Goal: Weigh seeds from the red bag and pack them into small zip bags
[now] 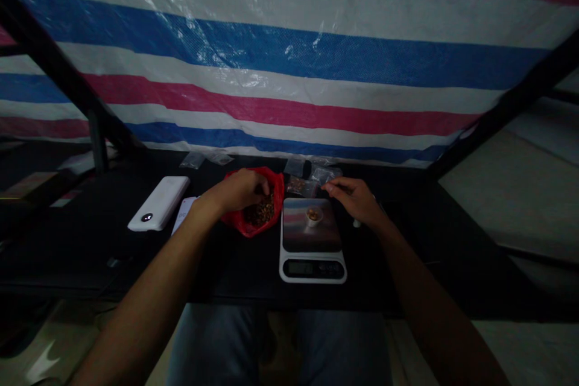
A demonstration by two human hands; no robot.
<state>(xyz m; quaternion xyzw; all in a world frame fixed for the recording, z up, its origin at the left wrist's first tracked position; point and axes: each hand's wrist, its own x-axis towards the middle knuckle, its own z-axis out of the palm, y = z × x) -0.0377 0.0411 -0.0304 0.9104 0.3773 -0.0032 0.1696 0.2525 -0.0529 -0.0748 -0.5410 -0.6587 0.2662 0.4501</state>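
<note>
A red plastic bag (277,190) stands open on the black table, holding many small brown pieces (266,212) that look like beans or seeds. My left hand (244,186) reaches over its rim with fingers curled together above the pieces; whatever they pinch is hidden. To the right lies a white kitchen scale (289,256) with a shiny metal plate. A small white cup (313,222) with some yellowish-brown pieces sits on the plate. Beyond the scale's right back corner, my right hand (355,196) has its thumb and fingertips pressed together, on something too small to name.
Behind the scale lie a small clear bag of brown pieces (302,187) and other clear plastic bags (324,172). A white power bank (160,202) and a partly hidden phone (183,212) lie at left. A striped plastic sheet (289,60) hangs along the table's back.
</note>
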